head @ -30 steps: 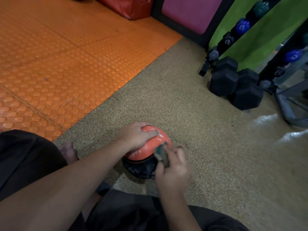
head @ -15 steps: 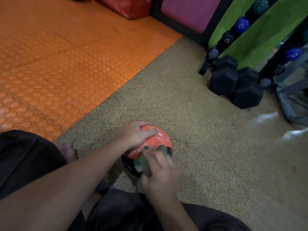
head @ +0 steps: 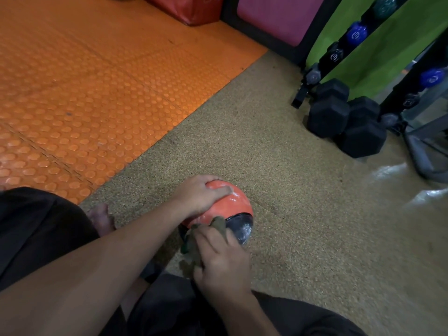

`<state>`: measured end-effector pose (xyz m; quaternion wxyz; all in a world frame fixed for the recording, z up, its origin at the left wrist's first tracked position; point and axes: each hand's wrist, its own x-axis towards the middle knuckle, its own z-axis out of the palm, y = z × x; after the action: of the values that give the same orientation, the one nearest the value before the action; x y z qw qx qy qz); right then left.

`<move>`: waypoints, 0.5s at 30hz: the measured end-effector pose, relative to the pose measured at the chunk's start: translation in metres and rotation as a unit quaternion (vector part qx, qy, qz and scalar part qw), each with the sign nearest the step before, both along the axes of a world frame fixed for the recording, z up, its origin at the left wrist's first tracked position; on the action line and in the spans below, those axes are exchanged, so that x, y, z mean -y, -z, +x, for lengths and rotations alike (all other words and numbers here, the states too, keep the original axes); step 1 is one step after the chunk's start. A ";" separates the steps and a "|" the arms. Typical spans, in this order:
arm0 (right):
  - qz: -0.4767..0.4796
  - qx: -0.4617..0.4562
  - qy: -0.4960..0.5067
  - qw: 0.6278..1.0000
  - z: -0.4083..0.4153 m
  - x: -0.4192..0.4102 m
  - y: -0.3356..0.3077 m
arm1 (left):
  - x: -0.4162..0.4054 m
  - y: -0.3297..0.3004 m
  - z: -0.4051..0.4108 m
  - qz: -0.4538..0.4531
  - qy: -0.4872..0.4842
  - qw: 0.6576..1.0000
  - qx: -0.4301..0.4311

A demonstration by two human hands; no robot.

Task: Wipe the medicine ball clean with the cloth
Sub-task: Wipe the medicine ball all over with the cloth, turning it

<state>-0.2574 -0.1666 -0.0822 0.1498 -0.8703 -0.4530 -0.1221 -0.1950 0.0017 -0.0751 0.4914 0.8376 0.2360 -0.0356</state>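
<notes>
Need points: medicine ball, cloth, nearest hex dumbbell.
medicine ball (head: 230, 204): head view, on its orange upper surface.
cloth (head: 219, 224): head view, on the olive fold above the right hand's fingers.
hex dumbbell (head: 363, 139): head view, on the black hexagonal end nearest the camera.

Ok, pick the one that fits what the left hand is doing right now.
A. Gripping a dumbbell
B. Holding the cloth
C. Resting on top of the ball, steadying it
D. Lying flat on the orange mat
C: the left hand lies spread over the top of the medicine ball, while the right hand holds the cloth.
</notes>
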 end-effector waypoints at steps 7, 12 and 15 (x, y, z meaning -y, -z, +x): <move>0.252 -0.234 0.399 0.850 0.078 0.041 0.008 | -0.005 0.002 -0.004 -0.012 0.011 1.000 -0.016; 0.371 -0.320 0.438 0.754 0.072 0.021 0.020 | -0.003 0.001 -0.003 0.019 0.010 1.000 -0.018; 0.306 -0.134 0.245 0.910 0.040 0.014 -0.003 | -0.007 0.005 -0.003 -0.009 -0.005 1.000 -0.011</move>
<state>-0.2177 -0.1804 -0.0789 0.4333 -0.8737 -0.1418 -0.1697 -0.1979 0.0083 -0.0799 0.4966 0.8316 0.2449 -0.0442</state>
